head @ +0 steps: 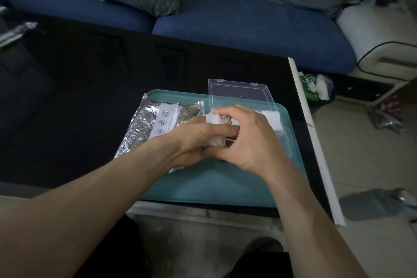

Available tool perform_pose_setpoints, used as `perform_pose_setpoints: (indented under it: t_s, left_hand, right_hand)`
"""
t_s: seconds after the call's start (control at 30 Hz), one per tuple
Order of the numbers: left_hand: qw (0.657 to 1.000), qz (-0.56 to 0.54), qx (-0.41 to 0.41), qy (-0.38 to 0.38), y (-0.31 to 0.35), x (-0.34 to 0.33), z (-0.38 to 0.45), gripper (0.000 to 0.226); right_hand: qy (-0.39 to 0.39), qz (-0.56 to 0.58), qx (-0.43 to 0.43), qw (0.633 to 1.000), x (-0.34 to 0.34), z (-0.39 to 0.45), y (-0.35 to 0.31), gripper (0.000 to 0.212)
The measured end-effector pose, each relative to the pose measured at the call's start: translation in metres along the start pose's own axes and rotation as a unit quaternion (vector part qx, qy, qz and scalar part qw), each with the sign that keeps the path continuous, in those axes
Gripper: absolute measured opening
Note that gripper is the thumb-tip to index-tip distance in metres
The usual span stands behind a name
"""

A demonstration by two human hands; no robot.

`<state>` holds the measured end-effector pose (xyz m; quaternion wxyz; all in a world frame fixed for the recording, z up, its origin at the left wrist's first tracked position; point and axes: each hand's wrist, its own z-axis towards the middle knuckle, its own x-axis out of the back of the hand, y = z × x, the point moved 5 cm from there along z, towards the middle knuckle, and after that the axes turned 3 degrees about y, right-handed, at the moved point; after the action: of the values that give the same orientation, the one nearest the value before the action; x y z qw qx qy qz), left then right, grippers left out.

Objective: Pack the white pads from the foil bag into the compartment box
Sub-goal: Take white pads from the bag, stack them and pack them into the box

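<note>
A silver foil bag (pixel 144 124) with a white label lies on the left half of a teal tray (pixel 216 183). To its right stands a clear compartment box (pixel 279 128) with its lid (pixel 239 95) tilted up at the back; white pads show in its far right compartment (pixel 272 117). Both hands meet over the box's left side. My left hand (pixel 200 140) and my right hand (pixel 250 135) together grip a stack of white pads (pixel 220 119), which pokes out between the fingers. The box's left compartments are hidden under the hands.
The tray sits on a dark glossy table (pixel 90 88) whose right edge has a white strip (pixel 316 142). A blue sofa with grey cushions (pixel 225 20) runs behind. Bags and clutter lie on the floor at the right (pixel 316 86). Another foil item lies at far left (pixel 15 31).
</note>
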<state>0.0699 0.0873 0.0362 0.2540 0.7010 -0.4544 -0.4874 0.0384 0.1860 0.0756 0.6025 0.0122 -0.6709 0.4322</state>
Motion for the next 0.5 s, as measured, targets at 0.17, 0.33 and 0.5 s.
perform_pose_setpoints:
  t_s: [0.17,0.33,0.5]
  left_hand:
    - [1.000,-0.014,-0.015,-0.002,0.0036,-0.0003,0.0006,0.033]
    - [1.000,-0.015,-0.003,-0.004,0.0041,0.0019,0.0012,0.023]
    - [0.999,-0.045,-0.003,-0.014,0.0036,0.0028,0.0026,0.036]
  right_hand:
    - [-0.009,0.060,-0.024,0.998,-0.0029,0.0009,0.0062,0.123]
    - [-0.009,0.108,-0.003,0.994,-0.0047,0.0010,0.0050,0.122]
    - [0.008,0.137,-0.001,0.991,-0.0001,0.0000,0.0056,0.099]
